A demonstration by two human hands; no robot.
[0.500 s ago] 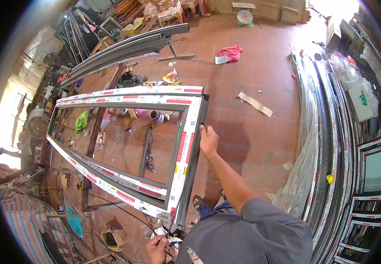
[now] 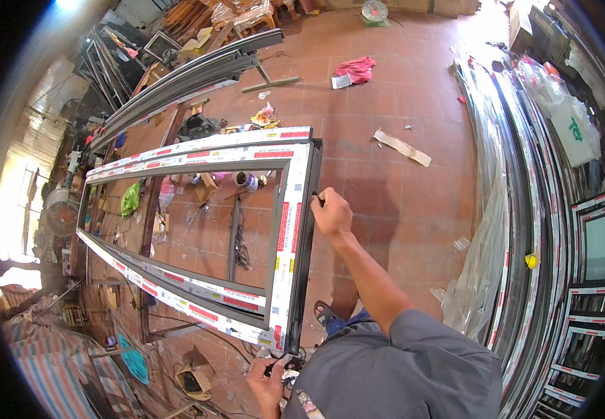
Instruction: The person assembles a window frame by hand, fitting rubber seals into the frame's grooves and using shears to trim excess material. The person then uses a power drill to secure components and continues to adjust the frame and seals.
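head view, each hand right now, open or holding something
Left hand: fingers curled near the window frame, grip cannot be told.
Right hand: fingers curled at the frame's right edge, grip cannot be told.

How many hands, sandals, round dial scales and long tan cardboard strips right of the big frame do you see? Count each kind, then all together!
Hands: 2, left hand and right hand, both near the taped frame
Sandals in view: 1
Dial scales: 1
Cardboard strips: 1
Total: 5
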